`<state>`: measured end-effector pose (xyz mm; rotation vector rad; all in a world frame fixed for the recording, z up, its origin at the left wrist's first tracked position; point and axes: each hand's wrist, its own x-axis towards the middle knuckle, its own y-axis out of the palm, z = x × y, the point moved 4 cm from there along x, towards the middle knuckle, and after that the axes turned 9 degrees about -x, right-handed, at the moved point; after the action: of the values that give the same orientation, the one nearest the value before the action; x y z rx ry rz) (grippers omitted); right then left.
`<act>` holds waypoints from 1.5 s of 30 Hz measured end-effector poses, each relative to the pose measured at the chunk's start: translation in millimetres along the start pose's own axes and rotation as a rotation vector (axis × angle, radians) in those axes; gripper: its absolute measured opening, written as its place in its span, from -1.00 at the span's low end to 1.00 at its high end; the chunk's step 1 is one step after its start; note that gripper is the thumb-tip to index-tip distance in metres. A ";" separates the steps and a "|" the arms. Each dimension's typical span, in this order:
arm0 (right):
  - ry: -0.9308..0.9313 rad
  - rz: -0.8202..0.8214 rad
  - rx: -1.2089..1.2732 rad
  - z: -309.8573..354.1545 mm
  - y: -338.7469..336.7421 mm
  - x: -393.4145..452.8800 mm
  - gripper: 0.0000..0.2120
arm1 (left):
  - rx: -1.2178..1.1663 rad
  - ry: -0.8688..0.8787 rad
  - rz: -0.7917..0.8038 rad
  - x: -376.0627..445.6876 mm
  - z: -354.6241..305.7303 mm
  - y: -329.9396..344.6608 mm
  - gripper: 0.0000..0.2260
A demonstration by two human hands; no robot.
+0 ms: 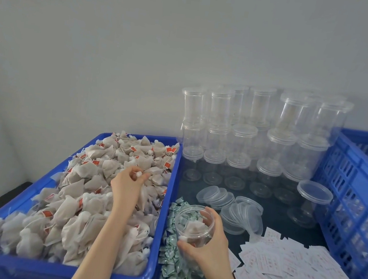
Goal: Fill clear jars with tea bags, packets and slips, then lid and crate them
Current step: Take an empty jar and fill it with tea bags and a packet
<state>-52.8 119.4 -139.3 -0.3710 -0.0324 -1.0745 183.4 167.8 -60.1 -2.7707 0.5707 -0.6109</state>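
A clear jar (194, 225) is held tipped on its side near the front of the dark table (280, 210), with its open mouth turned up and away. It is gripped by the right hand (209, 243), whose fingers and thumb are curled round its wall. A few tea bags are seen inside it. Just beside the jar, on its left, a strip of small green packets (173, 253) is spread out. The left hand (127, 184) is stretched over the blue bin (164, 206) that is piled with tea bags (85, 192). Something small and white is pinched between its fingertips; it is perhaps the knot of a tea bag, but it is blurred. Loose clear lids (230, 204) are laid behind the jar. Stacks of empty jars (248, 133) are lined up at the wall. White paper slips (289, 273) are scattered on the right, next to a blue crate (354, 186).
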 end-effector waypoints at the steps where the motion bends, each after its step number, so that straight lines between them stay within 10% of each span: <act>1: 0.000 0.003 -0.002 -0.1 0.3 0.1 -0.15 | -0.029 0.011 -0.036 -0.8 -1.9 -3.0 -0.75; 8: -0.009 0.002 -0.020 -0.4 1.1 1.9 -0.18 | -0.244 0.097 -0.105 -4.7 -18.5 -14.3 -0.84; 17: -0.002 -0.044 -0.063 -1.0 -4.4 7.9 -0.19 | -0.424 0.257 0.537 -26.6 -83.2 16.1 -0.85; 28: 0.022 -0.109 -0.048 -4.0 -28.0 8.3 -0.17 | 0.289 0.488 1.095 -102.9 -82.7 84.5 -0.86; 45: 0.059 -0.207 -0.122 -33.1 -83.1 -14.9 -0.08 | 0.495 0.594 1.398 -161.5 -111.7 143.5 -0.87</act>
<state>-136.7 86.8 -150.0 -0.4530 0.0480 -1.2955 -47.4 91.1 -63.4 -1.1682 1.8384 -0.9341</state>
